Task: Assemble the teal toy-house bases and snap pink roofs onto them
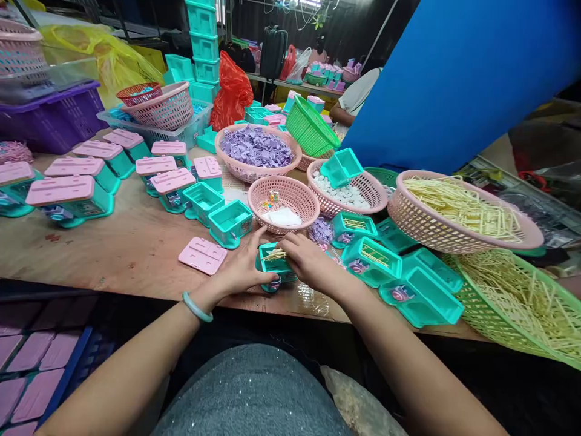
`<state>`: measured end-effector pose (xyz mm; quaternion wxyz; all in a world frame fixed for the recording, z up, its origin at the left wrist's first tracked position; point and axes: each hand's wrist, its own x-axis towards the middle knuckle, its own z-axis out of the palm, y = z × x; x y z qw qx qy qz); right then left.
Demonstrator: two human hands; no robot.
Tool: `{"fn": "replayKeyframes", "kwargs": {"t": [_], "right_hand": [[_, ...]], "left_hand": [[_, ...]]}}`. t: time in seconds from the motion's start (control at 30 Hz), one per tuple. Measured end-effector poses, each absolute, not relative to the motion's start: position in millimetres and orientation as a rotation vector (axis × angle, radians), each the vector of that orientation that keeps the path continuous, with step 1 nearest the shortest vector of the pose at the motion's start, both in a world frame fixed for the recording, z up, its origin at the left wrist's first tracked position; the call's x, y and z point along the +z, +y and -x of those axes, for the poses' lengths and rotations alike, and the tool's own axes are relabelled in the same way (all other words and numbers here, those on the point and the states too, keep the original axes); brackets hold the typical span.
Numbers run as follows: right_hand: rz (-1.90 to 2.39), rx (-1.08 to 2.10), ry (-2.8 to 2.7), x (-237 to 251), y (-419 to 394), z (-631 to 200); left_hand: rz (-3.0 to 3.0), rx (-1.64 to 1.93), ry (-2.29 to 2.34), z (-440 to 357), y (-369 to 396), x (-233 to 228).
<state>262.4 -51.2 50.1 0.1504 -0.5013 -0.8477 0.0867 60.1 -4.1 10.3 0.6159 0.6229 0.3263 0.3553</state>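
Note:
My left hand [242, 266] grips the left side of a small teal plastic box [275, 266] at the table's front edge. My right hand [311, 261] rests on the box's right side, fingers pressing cream stick parts [273, 255] into its open top. A loose pink lid [202, 255] lies just left of my left hand. A pink basket [284, 203] with small parts and white paper stands right behind the box.
Open teal boxes [422, 297] lie to the right, lidded ones [68, 197] to the left. Baskets hold purple pieces [256, 147], white pieces [347, 194] and cream sticks [463, 209]; a green basket [521, 303] overhangs the edge. Another person's arm [342, 114] is at the back.

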Motion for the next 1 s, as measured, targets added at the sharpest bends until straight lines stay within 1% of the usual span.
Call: {"fn": "replayKeyframes", "kwargs": {"t": [0.17,0.4,0.53,0.6,0.7,0.77,0.87,1.0], "right_hand": [[1.563,0.074,-2.556,51.4,-49.8,-250.7],[1.567,-0.006,-2.572,52.5,-51.1,-245.4],[1.723,-0.032,-2.597,45.4,-48.7,-230.2],[1.735,0.059,-2.583,46.7,-48.4,-228.7],[1.513,0.348,-2.482,56.2,-54.5,-240.8],[1.404,0.450,-2.383,59.9,-63.6,-252.2],[1.496,0.337,-2.345,49.7,-79.9,-260.4],[1.624,0.127,-2.455,21.9,-94.7,-258.1]], "left_hand": [[-1.454,0.814,0.707,-56.1,0.2,21.5],[-1.528,0.767,0.702,-53.9,0.7,27.6],[-1.656,0.738,0.692,-52.7,1.3,29.3],[-1.705,0.740,0.693,-51.0,2.7,27.3],[-1.763,0.731,0.639,-49.2,6.6,19.4],[-1.855,0.702,0.602,-49.2,8.7,12.6],[-2.033,0.683,0.596,-45.3,8.3,6.4],[-2.203,0.822,0.731,-11.9,8.2,8.0]]}}
